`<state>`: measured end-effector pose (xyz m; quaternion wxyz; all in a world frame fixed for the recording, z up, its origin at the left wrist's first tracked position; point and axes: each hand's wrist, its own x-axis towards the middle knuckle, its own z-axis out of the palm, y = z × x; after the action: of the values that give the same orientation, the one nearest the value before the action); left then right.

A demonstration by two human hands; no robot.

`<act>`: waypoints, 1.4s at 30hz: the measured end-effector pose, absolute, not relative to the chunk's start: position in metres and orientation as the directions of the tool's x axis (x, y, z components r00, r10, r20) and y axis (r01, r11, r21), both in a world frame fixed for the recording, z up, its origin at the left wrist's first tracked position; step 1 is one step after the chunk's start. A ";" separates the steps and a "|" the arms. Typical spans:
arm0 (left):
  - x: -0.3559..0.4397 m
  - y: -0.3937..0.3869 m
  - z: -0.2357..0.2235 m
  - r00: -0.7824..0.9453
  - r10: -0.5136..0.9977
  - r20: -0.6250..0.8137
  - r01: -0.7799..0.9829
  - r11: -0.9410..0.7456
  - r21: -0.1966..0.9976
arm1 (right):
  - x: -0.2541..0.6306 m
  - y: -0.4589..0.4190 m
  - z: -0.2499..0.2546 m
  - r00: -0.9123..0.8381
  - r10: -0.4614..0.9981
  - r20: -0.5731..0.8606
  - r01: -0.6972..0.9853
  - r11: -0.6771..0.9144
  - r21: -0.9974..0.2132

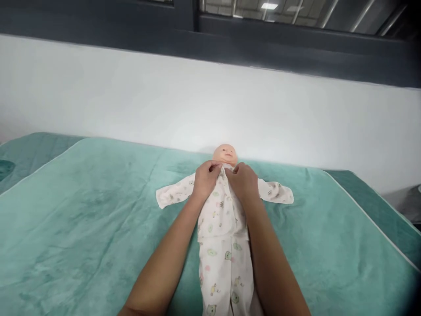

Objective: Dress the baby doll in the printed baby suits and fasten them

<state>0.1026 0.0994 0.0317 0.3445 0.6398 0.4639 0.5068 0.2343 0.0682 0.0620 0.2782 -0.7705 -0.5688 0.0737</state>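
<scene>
A baby doll lies on its back, dressed in a white printed baby shirt and matching trousers. Both shirt sleeves stretch out sideways. At the neckline, my left hand pinches the shirt's front edge near the collar. Just across from it, my right hand also has its fingers closed on the collar edge. The fingertips of the two hands are close together below the doll's chin. Whatever fastener may be between them is too small to make out.
A green plush cover with pale piping spreads under the doll. Behind its far edge rises a white wall, topped by a dark window frame. A greyish object sits at the far right edge.
</scene>
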 end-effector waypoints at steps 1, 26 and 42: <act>0.103 0.099 0.033 0.065 0.946 0.317 0.244 -0.323 0.914 | 0.238 0.067 0.059 0.338 0.919 0.205 0.825 -0.184 -0.535; 0.107 0.089 0.050 0.133 0.991 -0.002 -0.332 0.046 0.942 | 0.238 0.055 0.047 0.511 0.834 0.209 0.248 0.089 -0.965; 0.108 0.092 0.043 0.191 0.981 0.011 -0.341 0.056 0.938 | 0.237 0.053 0.043 0.289 0.882 0.372 0.331 0.273 -0.903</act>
<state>0.1085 0.0921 0.0426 0.6310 0.4446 0.3602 0.5239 0.2373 0.0526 0.0433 0.5806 -0.5545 -0.5469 0.2373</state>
